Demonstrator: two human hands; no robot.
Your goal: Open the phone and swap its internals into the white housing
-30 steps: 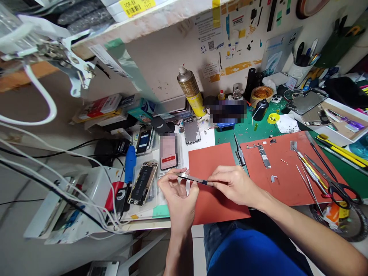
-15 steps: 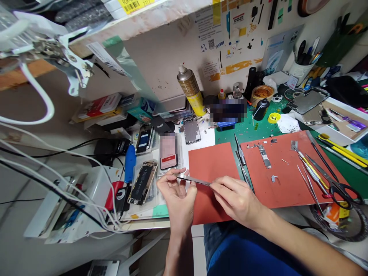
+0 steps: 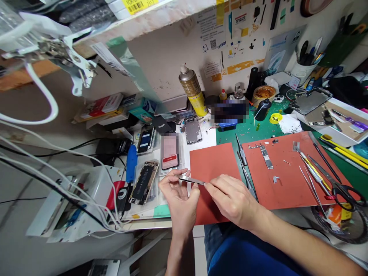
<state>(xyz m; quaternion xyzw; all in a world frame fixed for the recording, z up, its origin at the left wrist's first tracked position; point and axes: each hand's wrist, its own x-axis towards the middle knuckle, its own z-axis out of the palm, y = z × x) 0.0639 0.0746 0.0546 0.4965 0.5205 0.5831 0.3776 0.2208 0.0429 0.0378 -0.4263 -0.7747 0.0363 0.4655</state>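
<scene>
A thin silvery flat piece [image 3: 191,179], seen almost edge-on, spans the gap between my hands above a red-brown mat [image 3: 214,159]. Its kind is hard to make out. My left hand [image 3: 182,201] is palm up, with the fingertips closed on the piece's left end and the thumb raised near its underside. Fingers of my right hand [image 3: 230,195] pinch the right end; their tips are partly hidden. Left of my left hand lies an opened phone [image 3: 144,182] with its black battery showing. A phone with a pinkish screen [image 3: 169,149] lies just beyond my left fingers.
On the second red-brown mat [image 3: 283,193] lie a logic board [image 3: 266,156], tweezers [image 3: 312,186] and black-handled scissors [image 3: 346,195]. A screwdriver [image 3: 240,149] rests between the mats. A spray can [image 3: 193,90] stands at the back. White cables [image 3: 94,178] hang at the left.
My right hand has slid slightly left along the silvery piece, closer to my left hand, and less of the piece shows between them. The view has shifted a little.
</scene>
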